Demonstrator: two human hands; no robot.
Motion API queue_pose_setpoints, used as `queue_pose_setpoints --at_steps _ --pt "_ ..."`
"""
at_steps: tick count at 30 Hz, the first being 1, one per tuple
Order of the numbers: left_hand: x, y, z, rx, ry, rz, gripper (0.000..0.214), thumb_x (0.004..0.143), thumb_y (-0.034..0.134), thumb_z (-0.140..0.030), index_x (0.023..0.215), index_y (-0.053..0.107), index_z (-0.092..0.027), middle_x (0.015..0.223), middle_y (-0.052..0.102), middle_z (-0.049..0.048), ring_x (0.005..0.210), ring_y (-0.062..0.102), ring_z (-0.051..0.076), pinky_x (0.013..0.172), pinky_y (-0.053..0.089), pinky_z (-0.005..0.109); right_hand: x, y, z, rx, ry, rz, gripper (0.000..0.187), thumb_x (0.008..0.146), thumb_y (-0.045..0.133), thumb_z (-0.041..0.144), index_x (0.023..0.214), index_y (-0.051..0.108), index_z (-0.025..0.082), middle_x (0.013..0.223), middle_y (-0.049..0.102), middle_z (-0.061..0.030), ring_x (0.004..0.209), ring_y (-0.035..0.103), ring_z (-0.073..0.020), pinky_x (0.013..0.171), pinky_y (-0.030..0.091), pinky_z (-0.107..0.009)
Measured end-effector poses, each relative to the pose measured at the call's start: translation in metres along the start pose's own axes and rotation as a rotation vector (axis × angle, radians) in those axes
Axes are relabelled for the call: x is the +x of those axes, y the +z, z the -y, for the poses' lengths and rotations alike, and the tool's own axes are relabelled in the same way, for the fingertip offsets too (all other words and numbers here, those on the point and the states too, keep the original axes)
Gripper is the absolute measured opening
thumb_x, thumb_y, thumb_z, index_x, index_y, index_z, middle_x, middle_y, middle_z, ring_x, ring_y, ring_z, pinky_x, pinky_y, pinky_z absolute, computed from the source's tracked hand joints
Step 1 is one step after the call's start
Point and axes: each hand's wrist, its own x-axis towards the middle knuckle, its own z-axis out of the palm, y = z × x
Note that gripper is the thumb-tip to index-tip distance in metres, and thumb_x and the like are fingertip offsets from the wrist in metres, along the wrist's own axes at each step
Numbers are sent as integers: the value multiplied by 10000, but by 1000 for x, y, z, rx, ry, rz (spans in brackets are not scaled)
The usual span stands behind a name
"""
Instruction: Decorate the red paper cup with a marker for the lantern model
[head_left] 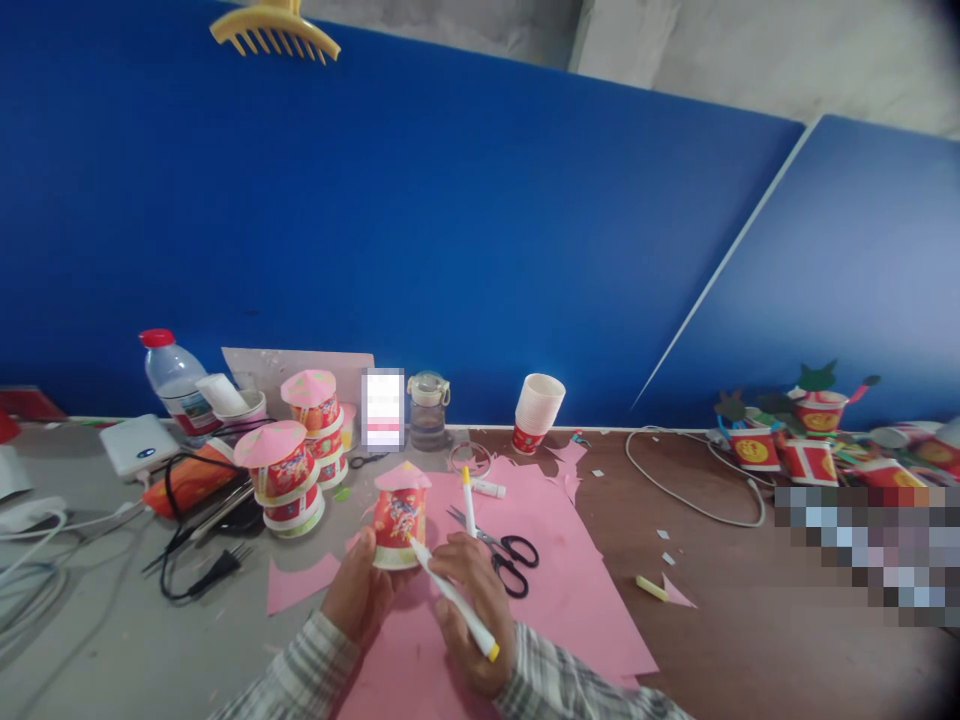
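Note:
My left hand (pixel 360 590) is closed around a red paper cup (pixel 401 515) with a pink paper cone (pixel 403 479) on top and a pale band at its base. In my right hand (pixel 476 605) is a white marker (pixel 461 603) with a yellow end, its tip at the cup's printed side. A second white piece with a yellow end (pixel 468 500) stands out just beyond the right fingers; whether they hold it I cannot tell. Black-handled scissors (pixel 514 560) and a glue stick (pixel 487 489) lie on the pink paper (pixel 570 590) under my hands.
To the left are stacked red cups with pink cone tops (pixel 274 470), a plug with black cable (pixel 214 575) and a bottle (pixel 176 385). A glass jar (pixel 429 410) and a cup stack (pixel 538 405) stand at the back. Cup crafts (pixel 814 435) sit far right.

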Motion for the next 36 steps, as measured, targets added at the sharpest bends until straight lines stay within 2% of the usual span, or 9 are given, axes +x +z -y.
queue_pose_setpoints --at_steps 16,28,36 --pt "0 -3 1 -12 9 27 484 499 634 -417 869 615 -105 761 699 190 818 566 397 703 438 559 2 0 -1 -36 -19 21 264 774 523 169 1021 603 216 890 688 -49 849 646 -249 920 469 -433" --pt "-3 2 -1 -1 35 -16 470 472 653 -412 827 637 -105 742 707 190 775 584 387 670 465 540 3 1 0 -34 -25 9 271 768 519 160 1020 603 212 879 680 -45 835 644 -237 923 470 -429" --pt "-1 -2 1 -18 27 34 454 509 637 -395 868 625 -116 783 703 188 811 574 386 687 462 534 1 2 1 -52 -18 36 275 762 527 160 1020 600 216 886 683 -48 845 645 -245 932 465 -436"
